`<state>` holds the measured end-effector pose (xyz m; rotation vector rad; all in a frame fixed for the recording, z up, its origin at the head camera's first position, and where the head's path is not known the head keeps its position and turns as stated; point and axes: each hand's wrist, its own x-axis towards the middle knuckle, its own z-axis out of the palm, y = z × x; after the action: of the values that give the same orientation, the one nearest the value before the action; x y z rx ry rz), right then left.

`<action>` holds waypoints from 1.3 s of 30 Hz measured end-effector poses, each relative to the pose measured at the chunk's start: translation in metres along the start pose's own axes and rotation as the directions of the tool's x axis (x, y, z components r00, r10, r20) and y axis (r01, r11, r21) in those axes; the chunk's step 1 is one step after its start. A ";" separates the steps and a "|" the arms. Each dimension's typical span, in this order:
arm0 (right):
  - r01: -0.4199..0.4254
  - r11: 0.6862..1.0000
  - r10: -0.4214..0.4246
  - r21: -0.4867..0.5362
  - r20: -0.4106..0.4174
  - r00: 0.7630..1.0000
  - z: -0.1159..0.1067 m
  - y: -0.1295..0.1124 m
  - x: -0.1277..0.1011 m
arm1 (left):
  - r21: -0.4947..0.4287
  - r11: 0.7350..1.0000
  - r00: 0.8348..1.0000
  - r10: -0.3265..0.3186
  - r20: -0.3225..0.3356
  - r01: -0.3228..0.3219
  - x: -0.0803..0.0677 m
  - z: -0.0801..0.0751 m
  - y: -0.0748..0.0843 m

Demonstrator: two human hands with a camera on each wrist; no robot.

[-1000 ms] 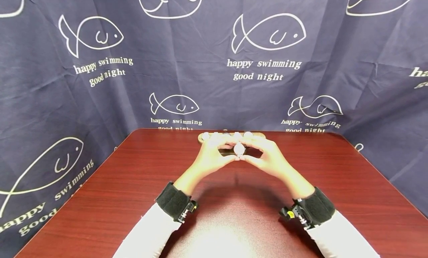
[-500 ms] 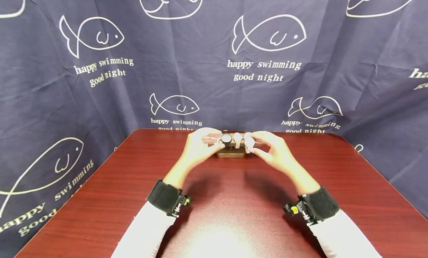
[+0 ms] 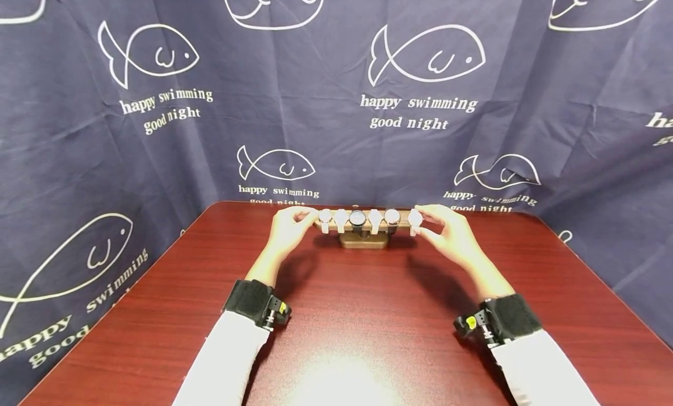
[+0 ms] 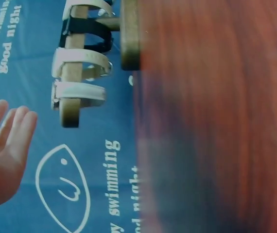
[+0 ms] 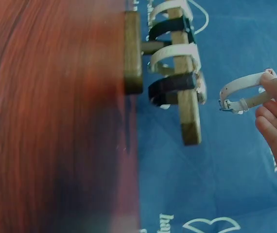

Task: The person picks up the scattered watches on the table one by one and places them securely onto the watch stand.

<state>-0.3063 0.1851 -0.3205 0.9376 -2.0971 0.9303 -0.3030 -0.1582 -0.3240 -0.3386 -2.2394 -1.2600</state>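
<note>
A wooden watch stand [image 3: 363, 240] sits at the table's far edge, its bar [image 5: 189, 116] carrying several watches, white-strapped and black-strapped [image 3: 358, 218]. My right hand [image 3: 426, 222] pinches a white-strapped watch [image 3: 415, 218] between thumb and fingers. In the right wrist view this watch [image 5: 245, 94] hangs just off the bar's right end, clear of it. My left hand [image 3: 299, 216] is by the bar's left end. Seen from the left wrist, its fingers [image 4: 5, 131] are straight and apart from the bar [image 4: 70, 104], holding nothing.
The red-brown wooden table [image 3: 347, 312] stretches toward me from the stand. A dark blue curtain [image 3: 336, 102] with white fish drawings hangs close behind and around the table's edges.
Both hands held the white watch in front of the stand a second ago. The left hand let go and moved to the bar's left end; the right carried the watch to the right end.
</note>
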 end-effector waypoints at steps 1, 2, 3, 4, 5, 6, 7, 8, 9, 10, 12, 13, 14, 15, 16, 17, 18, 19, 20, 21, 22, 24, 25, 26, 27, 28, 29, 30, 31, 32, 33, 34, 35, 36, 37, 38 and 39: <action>-0.012 1.000 0.012 0.002 -0.004 1.000 0.000 0.003 -0.001 | -0.014 0.999 0.999 -0.033 0.001 0.033 0.000 0.000 -0.003; -0.021 1.000 0.021 0.002 -0.008 1.000 0.000 0.006 -0.002 | -0.033 0.997 0.998 -0.064 0.008 0.064 0.000 0.000 -0.006; -0.032 0.999 0.032 0.002 -0.011 0.999 -0.001 0.008 -0.003 | -0.074 0.992 0.995 -0.097 0.020 0.098 0.000 0.001 -0.008; -0.043 0.999 0.043 -0.001 -0.014 0.999 -0.001 0.010 -0.004 | -0.118 0.984 0.991 -0.129 0.033 0.132 0.001 0.001 -0.011; -0.055 0.999 0.055 -0.001 -0.015 0.998 0.000 0.013 -0.005 | -0.165 0.972 0.986 -0.161 0.050 0.167 0.001 0.001 -0.013; -0.068 0.998 0.068 -0.006 -0.015 0.998 0.000 0.015 -0.006 | -0.210 0.957 0.979 -0.189 0.070 0.200 0.001 0.000 -0.014; -0.081 0.997 0.081 -0.010 -0.013 0.997 0.000 0.018 -0.007 | -0.254 0.939 0.972 -0.217 0.091 0.233 0.001 0.000 -0.016; -0.096 0.995 0.096 -0.012 -0.011 0.995 0.000 0.021 -0.009 | -0.289 0.919 0.963 -0.244 0.112 0.267 0.001 0.000 -0.017; -0.113 0.994 0.113 -0.016 -0.009 0.994 0.001 0.025 -0.010 | -0.322 0.898 0.953 -0.272 0.130 0.300 0.002 -0.001 -0.019; -0.128 0.992 0.128 -0.016 -0.008 0.992 0.001 0.028 -0.010 | -0.334 0.884 0.944 -0.295 0.145 0.328 0.002 -0.002 -0.020; -0.159 0.987 0.159 -0.007 -0.009 0.987 0.002 0.036 -0.011 | -0.358 0.852 0.924 -0.340 0.174 0.381 0.004 -0.003 -0.022; -0.175 0.985 0.175 0.004 -0.012 0.984 0.002 0.039 -0.011 | -0.369 0.836 0.914 -0.361 0.187 0.406 0.005 -0.003 -0.023; -0.192 0.981 0.192 0.017 -0.013 0.981 0.002 0.043 -0.012 | -0.378 0.821 0.903 -0.381 0.198 0.428 0.007 -0.003 -0.024; -0.211 0.977 0.212 0.037 -0.012 0.977 0.003 0.046 -0.012 | -0.391 0.803 0.893 -0.398 0.208 0.449 0.008 -0.002 -0.025; -0.230 0.971 0.231 0.061 -0.008 0.973 0.003 0.049 -0.012 | -0.400 0.789 0.885 -0.413 0.217 0.466 0.009 -0.002 -0.027; -0.247 0.966 0.248 0.081 0.001 0.969 0.003 0.052 -0.013 | -0.414 0.771 0.875 -0.430 0.224 0.485 0.010 -0.001 -0.028; -0.265 0.959 0.265 0.101 0.012 0.964 0.004 0.055 -0.013 | -0.427 0.752 0.864 -0.447 0.231 0.503 0.011 0.000 -0.029; -0.284 0.952 0.283 0.115 0.024 0.959 0.005 0.057 -0.013 | -0.440 0.732 0.854 -0.463 0.238 0.520 0.012 0.001 -0.030; -0.303 0.945 0.300 0.125 0.041 0.953 0.006 0.059 -0.013 | -0.448 0.716 0.844 -0.477 0.244 0.535 0.013 0.002 -0.031; -0.319 0.938 0.314 0.134 0.058 0.948 0.007 0.061 -0.012 | -0.458 0.701 0.836 -0.489 0.250 0.547 0.014 0.004 -0.032; -0.332 0.933 0.325 0.139 0.075 0.943 0.008 0.063 -0.011 | -0.460 0.693 0.831 -0.495 0.255 0.554 0.015 0.005 -0.033; -0.359 0.921 0.346 0.149 0.108 0.932 0.010 0.066 -0.009 | -0.466 0.679 0.821 -0.511 0.255 0.567 0.016 0.007 -0.034; -0.369 0.916 0.353 0.159 0.121 0.928 0.012 0.067 -0.008 | -0.467 0.676 0.819 -0.515 0.254 0.570 0.017 0.008 -0.034; -0.377 0.911 0.357 0.167 0.135 0.924 0.013 0.068 -0.006 | -0.466 0.674 0.817 -0.520 0.252 0.573 0.017 0.009 -0.034; -0.384 0.906 0.361 0.177 0.148 0.921 0.014 0.069 -0.004 | -0.465 0.673 0.815 -0.524 0.249 0.575 0.018 0.010 -0.034; -0.390 0.902 0.364 0.186 0.158 0.918 0.015 0.069 -0.003 | -0.459 0.677 0.814 -0.527 0.243 0.575 0.019 0.011 -0.033; -0.395 0.898 0.366 0.195 0.168 0.915 0.016 0.070 -0.002 | -0.457 0.676 0.812 -0.533 0.237 0.578 0.019 0.012 -0.033; -0.397 0.895 0.366 0.202 0.175 0.914 0.017 0.070 -0.001 | -0.451 0.680 0.811 -0.538 0.230 0.579 0.020 0.013 -0.032; -0.397 0.895 0.364 0.203 0.181 0.914 0.017 0.070 0.000 | -0.445 0.684 0.811 -0.540 0.224 0.578 0.020 0.014 -0.032; -0.400 0.894 0.365 0.201 0.190 0.911 0.018 0.070 0.001 | -0.436 0.692 0.813 -0.541 0.216 0.575 0.020 0.014 -0.032; -0.404 0.892 0.367 0.203 0.199 0.909 0.018 0.071 0.001 | -0.426 0.700 0.815 -0.542 0.206 0.573 0.020 0.015 -0.032; -0.405 0.891 0.365 0.205 0.207 0.908 0.019 0.071 0.001 | -0.416 0.709 0.817 -0.542 0.197 0.570 0.020 0.016 -0.032; -0.405 0.892 0.362 0.202 0.216 0.907 0.019 0.072 0.002 | -0.409 0.713 0.817 -0.544 0.190 0.569 0.020 0.017 -0.033; -0.403 0.893 0.359 0.199 0.225 0.906 0.019 0.072 0.002 | -0.400 0.719 0.818 -0.545 0.183 0.568 0.020 0.017 -0.034; -0.403 0.893 0.355 0.202 0.236 0.905 0.019 0.073 0.002 | -0.394 0.722 0.818 -0.548 0.176 0.569 0.021 0.018 -0.034; -0.404 0.890 0.352 0.209 0.246 0.903 0.019 0.073 0.003 | -0.386 0.726 0.817 -0.550 0.173 0.570 0.021 0.018 -0.034; -0.404 0.888 0.347 0.220 0.255 0.902 0.019 0.073 0.004 | -0.385 0.723 0.814 -0.556 0.169 0.573 0.021 0.018 -0.035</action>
<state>-0.3722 0.2046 -0.3524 0.7960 -2.4305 1.3986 -0.3428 -0.1622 -0.3440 0.2066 -2.1586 -2.0883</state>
